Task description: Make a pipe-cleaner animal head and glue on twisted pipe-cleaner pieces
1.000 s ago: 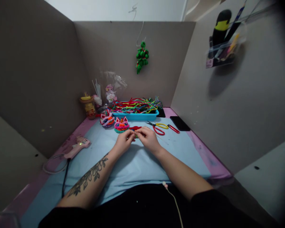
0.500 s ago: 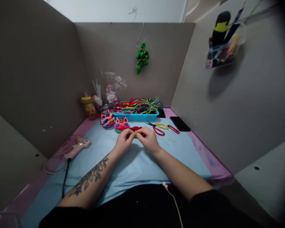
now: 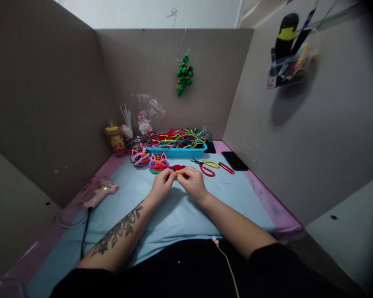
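Note:
My left hand point(image 3: 161, 184) and my right hand point(image 3: 193, 183) meet over the light blue cloth point(image 3: 186, 219), fingertips pinched together almost touching. Between them is a tiny bit of something, partly greenish and yellow, too small and covered to name. Just behind the fingertips lies a dark red fuzzy piece point(image 3: 180, 167), partly hidden by my hands. Left of it sits a pink and teal fuzzy animal head point(image 3: 158, 163) with pointed ears and a small horn. A second such head point(image 3: 139, 157), with white, purple and orange, stands farther left.
A blue tray point(image 3: 177, 152) full of coloured pipe cleaners is at the back. Red-and-yellow-handled scissors or pliers point(image 3: 207, 165), a red-handled tool point(image 3: 226, 167) and a black phone point(image 3: 234, 160) lie right. A pink glue gun point(image 3: 102, 194) with its cord rests left. Partition walls enclose the table.
The view has shifted very slightly. Both hands keep their pinch in the same place, with only a small movement of the fingers.

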The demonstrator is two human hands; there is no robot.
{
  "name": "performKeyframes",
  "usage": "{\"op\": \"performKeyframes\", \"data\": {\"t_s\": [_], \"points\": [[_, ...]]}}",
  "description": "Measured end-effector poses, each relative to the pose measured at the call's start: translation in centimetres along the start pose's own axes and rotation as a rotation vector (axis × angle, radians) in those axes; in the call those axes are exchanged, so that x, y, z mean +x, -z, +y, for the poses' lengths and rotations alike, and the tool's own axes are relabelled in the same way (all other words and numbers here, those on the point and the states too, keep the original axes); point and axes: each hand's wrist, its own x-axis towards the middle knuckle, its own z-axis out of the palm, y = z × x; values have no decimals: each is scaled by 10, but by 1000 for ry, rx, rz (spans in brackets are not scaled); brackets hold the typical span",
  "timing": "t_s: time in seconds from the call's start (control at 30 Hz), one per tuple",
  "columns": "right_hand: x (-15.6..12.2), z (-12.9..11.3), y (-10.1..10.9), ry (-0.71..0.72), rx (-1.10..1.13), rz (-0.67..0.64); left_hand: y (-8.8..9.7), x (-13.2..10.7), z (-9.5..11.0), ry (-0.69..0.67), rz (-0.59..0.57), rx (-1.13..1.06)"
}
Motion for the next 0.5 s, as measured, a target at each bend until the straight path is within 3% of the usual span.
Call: {"op": "performKeyframes", "data": {"t_s": [0.3,0.5], "points": [[0,0,-1,-49,-3,-5,0,1,1,113,-56,-179],[1,1,0,-70,24,-35,-1,3,-7,252,-145,-445]]}}
